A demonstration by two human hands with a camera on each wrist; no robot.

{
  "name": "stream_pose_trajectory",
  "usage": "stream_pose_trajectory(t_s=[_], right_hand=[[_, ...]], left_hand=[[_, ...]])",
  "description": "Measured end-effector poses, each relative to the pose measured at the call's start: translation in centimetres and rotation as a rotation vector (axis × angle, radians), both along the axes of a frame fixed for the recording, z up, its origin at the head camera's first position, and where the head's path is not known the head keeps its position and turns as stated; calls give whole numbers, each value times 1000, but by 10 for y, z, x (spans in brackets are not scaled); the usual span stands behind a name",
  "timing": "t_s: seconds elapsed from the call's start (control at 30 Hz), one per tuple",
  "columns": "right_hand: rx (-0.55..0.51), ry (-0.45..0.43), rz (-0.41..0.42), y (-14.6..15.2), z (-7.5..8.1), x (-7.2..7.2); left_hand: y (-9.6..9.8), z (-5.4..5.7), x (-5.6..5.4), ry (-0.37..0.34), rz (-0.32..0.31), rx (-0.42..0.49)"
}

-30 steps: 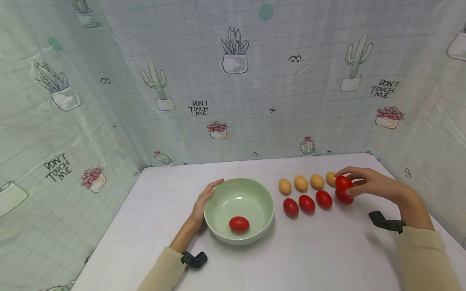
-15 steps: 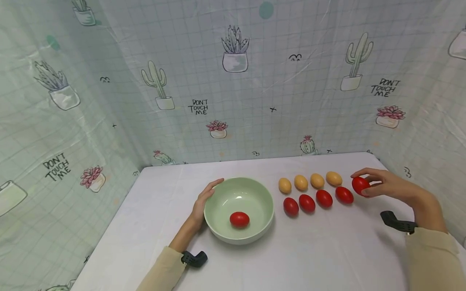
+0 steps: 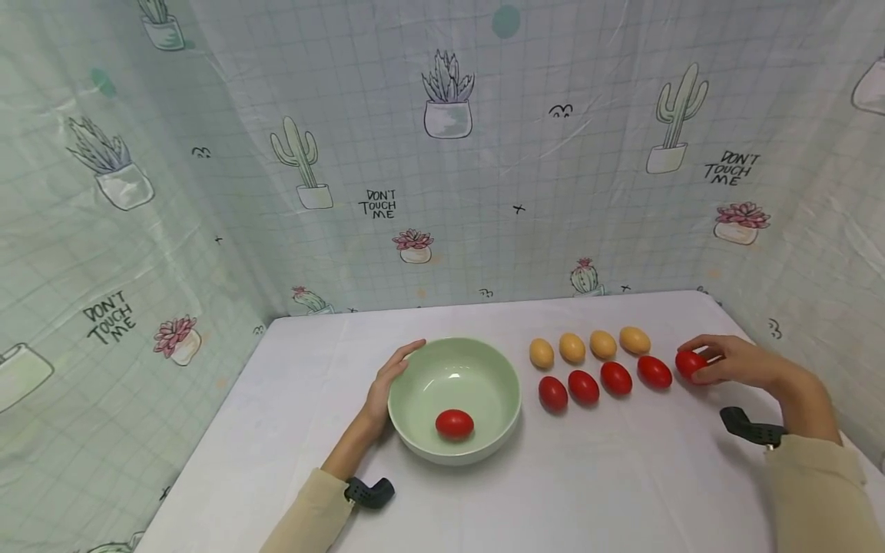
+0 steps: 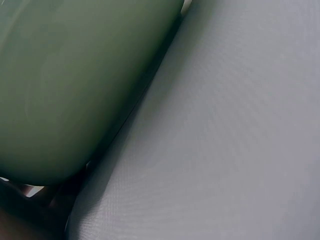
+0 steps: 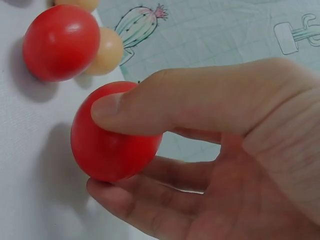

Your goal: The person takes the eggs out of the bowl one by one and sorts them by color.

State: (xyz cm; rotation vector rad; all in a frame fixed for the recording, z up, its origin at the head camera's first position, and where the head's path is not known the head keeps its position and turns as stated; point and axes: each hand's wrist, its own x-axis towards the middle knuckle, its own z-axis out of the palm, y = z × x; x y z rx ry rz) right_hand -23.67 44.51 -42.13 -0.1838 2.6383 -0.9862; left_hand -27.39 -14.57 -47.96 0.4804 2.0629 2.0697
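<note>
In the head view my right hand pinches a red egg between thumb and fingers, at the right end of the red row. The right wrist view shows the thumb pressed on this egg and fingertips under its far side; it is at or just above the tabletop, I cannot tell which. My left hand rests along the left outer wall of a pale green bowl, its fingers stretched out. One red egg lies in the bowl. In the left wrist view the bowl wall hides most of that hand.
Right of the bowl lies a row of several red eggs, with a row of several yellow eggs behind it. The white table ends at a printed cactus curtain at the back and sides.
My right hand has carried its red egg rightward, off the last egg of the red row, then lowered it beside that row. The red egg in the bowl has rocked slightly. My left hand stays put.
</note>
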Motion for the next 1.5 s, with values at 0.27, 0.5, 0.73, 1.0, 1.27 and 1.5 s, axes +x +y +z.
stream_pose_trajectory(t_s=[0.27,0.5,0.73,1.0,1.27,1.5], right_hand=[[15,-60,-15,0,-6,-3],[32,-82,-23,4,-7,-5],[3,-91,-11,2,-4,-6],[25,-76,-10,2,-3,-4],[7,-85,-11,1,1,-1],[34,-68,-13,2,7,-2]], left_hand=[[-2,-2,1,-2,6,-1],[0,-1,0,3,5,4],[-1,0,1,6,7,-10],[0,0,0,14,-8,-1],[0,0,0,18,-10,-9],[0,-1,-1,18,1,-15]])
